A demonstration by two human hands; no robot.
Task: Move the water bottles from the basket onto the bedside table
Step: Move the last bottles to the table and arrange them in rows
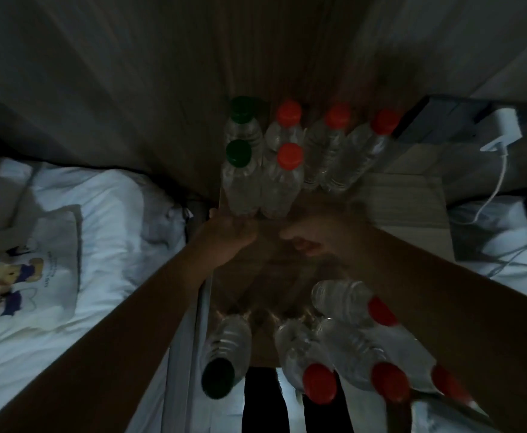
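Noted left hand (228, 237) at base of green-capped bottle (240, 182), left edge of counter (406, 207), grip indiscernible; right hand (307, 243) loose, empty. Risked nudging, toppling packed bottles (328, 151).

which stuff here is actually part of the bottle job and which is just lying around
Job: six bottles standing on the bedside table; five nearer bottles; left hand; right hand.
Lying about: white charger with its cable; bear-print pillow; white bedding.
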